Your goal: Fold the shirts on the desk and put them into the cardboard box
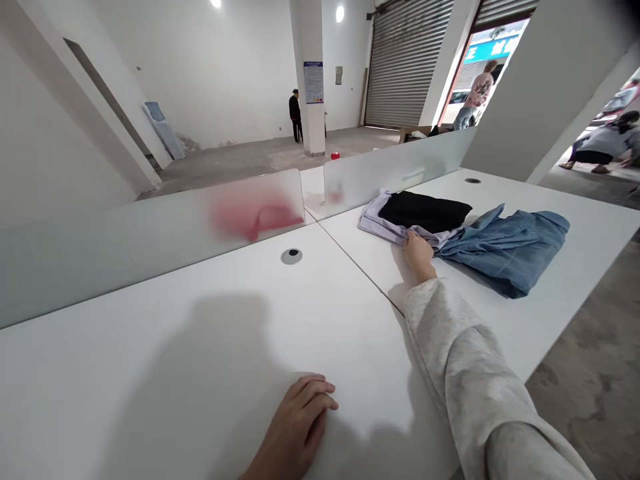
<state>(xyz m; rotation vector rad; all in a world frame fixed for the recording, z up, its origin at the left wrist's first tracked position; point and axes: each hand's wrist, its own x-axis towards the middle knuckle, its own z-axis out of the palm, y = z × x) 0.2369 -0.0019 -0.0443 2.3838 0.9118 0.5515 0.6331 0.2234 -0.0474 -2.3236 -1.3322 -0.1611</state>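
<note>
My right hand (419,256) reaches far over the white table (340,313) and pinches the near edge of a pale lavender garment, perhaps a shirt (373,219). A folded black garment (425,211) lies on top of it. Against its right side rests a crumpled blue garment (515,243) with faint lines in the cloth. Down at the front, my left hand (300,423) lies on the tabletop with nothing in it, its fingers slightly bent and a little apart.
Frosted glass dividers (125,240) run along the table's far side, with a blurred red shape behind one. Round cable holes (291,256) sit in the tabletop. Beyond stand a pillar (307,40) and a person in dark clothes (295,113). Other people are outside the doorways at right.
</note>
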